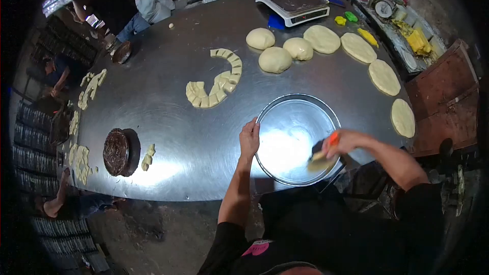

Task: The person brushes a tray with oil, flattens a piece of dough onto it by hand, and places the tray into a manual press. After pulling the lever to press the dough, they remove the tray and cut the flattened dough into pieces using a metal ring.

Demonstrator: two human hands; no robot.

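A wide round metal pan (pixel 285 137) lies at the table's near edge, its inside shiny. My left hand (pixel 249 137) grips the pan's left rim. Over the pan's right side, my right hand (pixel 342 143) is closed on the orange handle of a brush (pixel 319 160); its pale bristles are at the inside of the pan and blurred by motion. Beyond the pan rest several dough balls (pixel 275 60). Flattened dough rounds (pixel 384 77) run along the right edge. A curved row of cut dough pieces (pixel 216 94) lies to the left of the pan.
A digital scale (pixel 298 4) stands at the back. A bowl of dark filling (pixel 116 153) and dough scraps (pixel 147 158) are on the left. Along the far left edge, several people (pixel 102 2) are at the table. A side shelf (pixel 407 30) holds yellow blocks.
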